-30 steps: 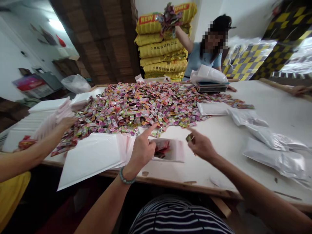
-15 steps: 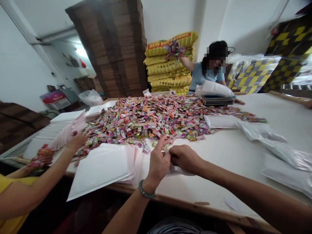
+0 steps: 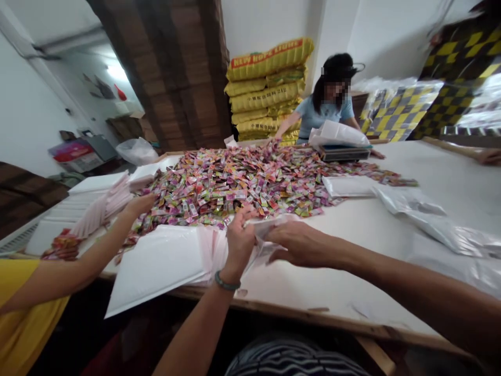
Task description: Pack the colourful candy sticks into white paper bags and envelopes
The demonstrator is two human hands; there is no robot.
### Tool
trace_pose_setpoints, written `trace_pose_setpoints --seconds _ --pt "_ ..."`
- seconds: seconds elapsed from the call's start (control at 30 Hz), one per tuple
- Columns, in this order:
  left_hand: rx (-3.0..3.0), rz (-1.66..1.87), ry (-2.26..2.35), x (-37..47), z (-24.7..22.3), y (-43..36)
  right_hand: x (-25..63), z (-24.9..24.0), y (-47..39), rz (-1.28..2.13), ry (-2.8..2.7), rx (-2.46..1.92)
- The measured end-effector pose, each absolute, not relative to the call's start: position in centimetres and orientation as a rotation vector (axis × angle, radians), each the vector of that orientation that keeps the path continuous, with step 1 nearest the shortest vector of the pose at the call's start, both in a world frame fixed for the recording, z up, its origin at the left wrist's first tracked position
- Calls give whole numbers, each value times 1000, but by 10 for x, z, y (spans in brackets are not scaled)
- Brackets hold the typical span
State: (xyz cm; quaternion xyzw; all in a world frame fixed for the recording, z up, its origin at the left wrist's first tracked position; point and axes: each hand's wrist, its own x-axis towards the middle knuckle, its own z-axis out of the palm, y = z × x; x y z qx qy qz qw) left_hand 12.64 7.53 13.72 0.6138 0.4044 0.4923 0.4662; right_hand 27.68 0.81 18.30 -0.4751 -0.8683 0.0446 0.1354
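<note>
A white padded mailer (image 3: 270,225) is between my two hands above the table's front edge, its upper side lifted and partly hidden by my fingers. My left hand (image 3: 239,241), with a bracelet at the wrist, is closed on the mailer's left side. On its right side lies my right hand (image 3: 301,243), fingers along the mailer and thumb lower down, slightly blurred. Just beyond them spreads a big heap of small colourful packets (image 3: 235,180). To the left of my left hand, a stack of white padded mailers (image 3: 160,258) overhangs the table edge.
A co-worker's arm in a yellow sleeve (image 3: 35,287) reaches in from the left. Another person in blue (image 3: 315,115) stands across the table beside a scale (image 3: 344,153) bearing a white mailer. Filled mailers (image 3: 348,186) lie to the right. Yellow sacks (image 3: 266,99) are stacked behind.
The mailer between my hands has been raised and spread. My right hand has gone from a clenched grip to straighter fingers. The person opposite has lowered a handful of packets toward the heap.
</note>
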Motion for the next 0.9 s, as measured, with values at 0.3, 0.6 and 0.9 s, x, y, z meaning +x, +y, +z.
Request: trace_pose_setpoints --seconds 0.3,0.6,0.9 --pt "1629 1124 1063 130 171 67 309 197 22 -400 -2472 -1265" --pt "1731 1009 1127 129 152 60 321 172 13 -292 -2552 -1234" --pt "1600 1357 1035 121 128 55 305 179 25 -177 -2724 -1365"
